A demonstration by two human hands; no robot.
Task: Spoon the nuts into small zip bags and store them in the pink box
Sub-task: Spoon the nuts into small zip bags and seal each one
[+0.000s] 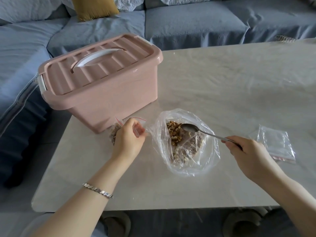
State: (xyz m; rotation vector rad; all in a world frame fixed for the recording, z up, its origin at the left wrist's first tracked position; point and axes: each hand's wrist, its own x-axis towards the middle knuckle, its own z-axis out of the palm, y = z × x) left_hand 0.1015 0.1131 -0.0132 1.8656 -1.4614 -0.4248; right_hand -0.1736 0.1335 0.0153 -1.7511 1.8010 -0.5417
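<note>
A large clear plastic bag [201,161] lies open on the table, with walnut pieces [174,130] and other nuts inside. My right hand [248,149] grips the handle of a metal spoon [191,128]; its empty bowl sits over the nuts at the bag's mouth. My left hand [128,135] holds open a small zip bag [114,129] with a red seal line, partly filled with nuts and mostly hidden behind the hand. The pink box [100,82] stands just behind, lid on, white handle flat.
A small stack of empty zip bags [275,144] lies right of my right hand. The pale table [222,79] stretches back and right. A blue sofa [188,23] with a mustard cushion [94,7] wraps the far and left sides.
</note>
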